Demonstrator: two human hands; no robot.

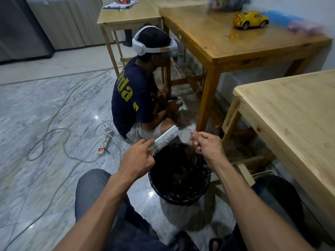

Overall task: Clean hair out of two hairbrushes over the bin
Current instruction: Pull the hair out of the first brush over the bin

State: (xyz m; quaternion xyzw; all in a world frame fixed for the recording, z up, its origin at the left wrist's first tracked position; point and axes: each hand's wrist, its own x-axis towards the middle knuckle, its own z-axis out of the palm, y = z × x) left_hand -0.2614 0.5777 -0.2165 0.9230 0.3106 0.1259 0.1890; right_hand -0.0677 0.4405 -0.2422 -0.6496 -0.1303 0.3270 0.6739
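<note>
My left hand [138,157] grips the handle end of a pale hairbrush [165,138], whose white bristles face right and slightly down above the bin's far rim. My right hand [204,143] hovers just right of the brush head with its fingers pinched together; whether any hair sits between them is too fine to tell. Below both hands stands a round bin [188,197] lined with a black bag, with dark clumps inside. Only one hairbrush is in view.
A person in a dark shirt and white headset [137,91] sits on the floor just beyond the bin. Cables and a power strip [104,144] lie on the marble floor at left. Wooden tables [293,113] stand to the right; a yellow toy car [251,19] sits on the far one.
</note>
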